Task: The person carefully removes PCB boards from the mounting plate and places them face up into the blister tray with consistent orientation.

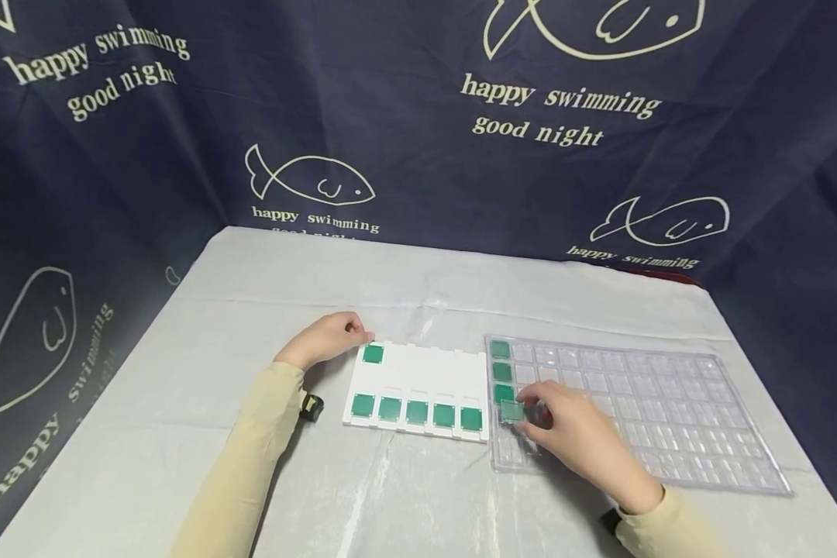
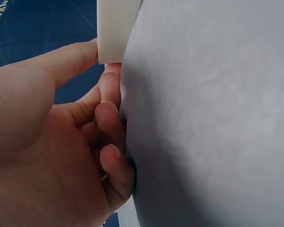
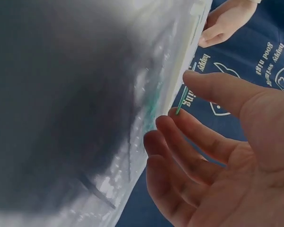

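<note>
Navy fish-print curtain (image 1: 404, 101) behind pale cloth-covered table (image 1: 404, 496), left hand (image 1: 331, 339) pinching white board (image 1: 425, 373), right hand (image 1: 575, 426) pinching green square (image 1: 511, 411)

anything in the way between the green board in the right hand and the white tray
Nothing visible blocks the green circuit board; only the clear tray's left rim lies between it and the white tray.

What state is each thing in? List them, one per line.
White tray: flat, holding six green circuit boards
Clear plastic tray: flat, three green boards showing in it
Held circuit board: raised, pinched
Left hand: gripping the white tray's corner
Right hand: pinching the held circuit board
</note>
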### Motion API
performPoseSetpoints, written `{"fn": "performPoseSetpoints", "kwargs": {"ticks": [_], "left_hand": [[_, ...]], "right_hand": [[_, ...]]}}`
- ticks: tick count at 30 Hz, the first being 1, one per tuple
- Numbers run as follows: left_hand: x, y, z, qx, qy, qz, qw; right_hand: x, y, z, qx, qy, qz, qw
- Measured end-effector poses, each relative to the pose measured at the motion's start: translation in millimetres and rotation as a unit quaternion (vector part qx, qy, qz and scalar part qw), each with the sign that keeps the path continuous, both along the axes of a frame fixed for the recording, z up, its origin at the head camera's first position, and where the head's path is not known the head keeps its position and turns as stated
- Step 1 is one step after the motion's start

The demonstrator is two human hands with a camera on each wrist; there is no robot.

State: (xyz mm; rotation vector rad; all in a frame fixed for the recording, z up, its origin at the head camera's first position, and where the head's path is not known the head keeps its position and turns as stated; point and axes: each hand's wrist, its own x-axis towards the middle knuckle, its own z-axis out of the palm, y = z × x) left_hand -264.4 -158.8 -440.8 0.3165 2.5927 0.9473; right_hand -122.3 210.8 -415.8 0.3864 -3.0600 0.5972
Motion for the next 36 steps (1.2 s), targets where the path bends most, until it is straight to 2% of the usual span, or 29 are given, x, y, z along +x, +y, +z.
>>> {"fn": "performPoseSetpoints", "kwargs": {"ticks": [5, 11, 36], "left_hand": [[-0.7, -1.9, -1.2, 0.000, 0.004, -0.006, 1.0000], [-1.6, -2.5, -4.1, 0.005, 0.000, 0.000, 1.0000], [-1.8, -1.6, -2.5, 0.006, 0.003, -0.002, 1.0000]], "right_hand": [[3.7, -3.5, -9.6, 0.011, 0.024, 0.001, 1.000], [5.7, -2.1, -15.4, 0.015, 0.031, 0.003, 0.999], [3.4, -2.0, -17.1, 0.013, 0.012, 0.003, 1.000]]}}
